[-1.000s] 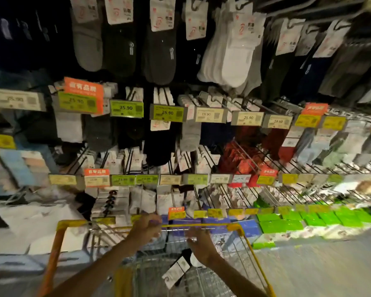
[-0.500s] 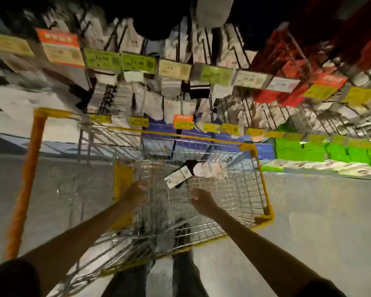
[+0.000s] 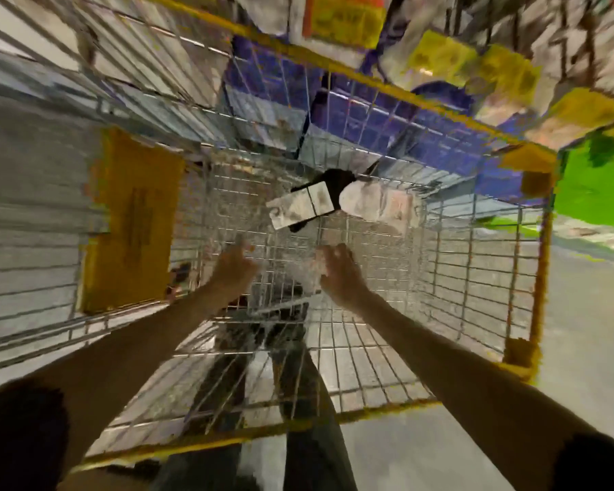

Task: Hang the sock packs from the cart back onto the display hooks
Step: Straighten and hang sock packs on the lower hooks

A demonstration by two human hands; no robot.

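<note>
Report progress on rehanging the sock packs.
Done: unclear; the cart shows only two packs. In hand: nothing clearly gripped; the left hand and right hand reach down inside the cart, short of the packs. Left: the dark sock pack and the white sock pack on the cart floor need hanging.

A smooth grey floor fills the right side and lower edge, dimly lit with a warm cast. Along the top sit blue boxes and, at the right, bright green boxes. Blurred yellow tags hang above them, beside an orange tag.
</note>
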